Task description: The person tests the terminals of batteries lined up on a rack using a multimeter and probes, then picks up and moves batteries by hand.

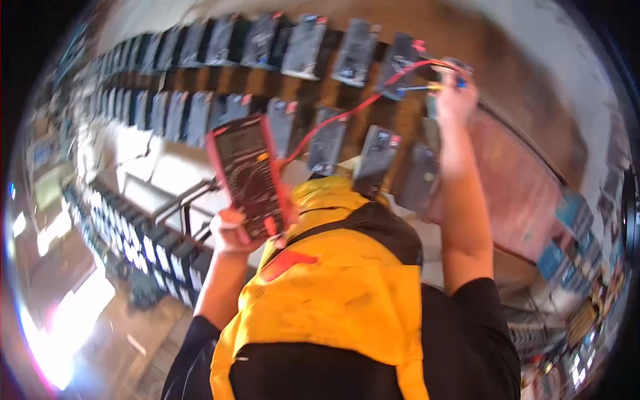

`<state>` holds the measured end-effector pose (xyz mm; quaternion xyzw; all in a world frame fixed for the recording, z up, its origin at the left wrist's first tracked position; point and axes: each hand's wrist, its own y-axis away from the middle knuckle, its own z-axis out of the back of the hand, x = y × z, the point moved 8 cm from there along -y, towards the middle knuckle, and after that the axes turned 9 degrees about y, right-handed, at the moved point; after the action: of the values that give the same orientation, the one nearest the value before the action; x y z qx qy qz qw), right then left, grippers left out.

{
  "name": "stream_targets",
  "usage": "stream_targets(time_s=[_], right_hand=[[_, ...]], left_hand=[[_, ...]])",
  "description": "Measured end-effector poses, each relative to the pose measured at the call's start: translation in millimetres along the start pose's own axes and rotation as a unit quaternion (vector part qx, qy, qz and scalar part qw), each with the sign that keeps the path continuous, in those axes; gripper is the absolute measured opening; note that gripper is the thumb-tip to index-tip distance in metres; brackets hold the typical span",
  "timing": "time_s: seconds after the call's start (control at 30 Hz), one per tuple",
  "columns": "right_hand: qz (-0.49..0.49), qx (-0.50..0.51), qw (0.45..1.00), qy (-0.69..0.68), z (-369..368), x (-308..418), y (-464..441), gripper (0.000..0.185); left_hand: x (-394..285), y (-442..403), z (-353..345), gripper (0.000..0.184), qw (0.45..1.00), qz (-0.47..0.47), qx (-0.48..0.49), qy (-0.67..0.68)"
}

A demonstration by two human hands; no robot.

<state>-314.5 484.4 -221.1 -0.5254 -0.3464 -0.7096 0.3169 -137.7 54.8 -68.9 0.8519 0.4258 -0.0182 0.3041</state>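
My left hand (233, 230) is closed around a multimeter (248, 175) with a red casing, a dark face and a round dial; its display is too blurred to read. A red test lead (331, 121) runs from the meter up to my right hand (457, 97), which is closed at the far end of a row of grey batteries. Out of that hand, pointing left over the nearest battery (401, 61), sticks a screwdriver (433, 87) with a yellow and blue handle and a thin shaft. Whether its tip touches the battery I cannot tell.
Two long rows of batteries, many with red-marked terminals, stretch left, including one battery (377, 160) close to my yellow apron (333, 287). A reddish-brown board (510, 180) lies to the right. Lower left is a rack of dark units (147, 243); bluish blocks (567, 233) stand far right.
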Motion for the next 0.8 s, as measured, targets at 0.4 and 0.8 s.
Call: stream_targets(time_s=[0.4,0.8], right_hand=[[0.02,-0.007,0.999,0.038,-0.3,-3.5,-7.2,0.027],[0.032,-0.022,0.997,0.064,-2.8,4.1,-3.5,0.029]], left_hand=[[-3.9,-13.8,-5.9,0.12,0.992,0.05,0.08,0.083],[-65.7,-19.4,43.7,0.12,0.988,0.112,0.054,0.096]])
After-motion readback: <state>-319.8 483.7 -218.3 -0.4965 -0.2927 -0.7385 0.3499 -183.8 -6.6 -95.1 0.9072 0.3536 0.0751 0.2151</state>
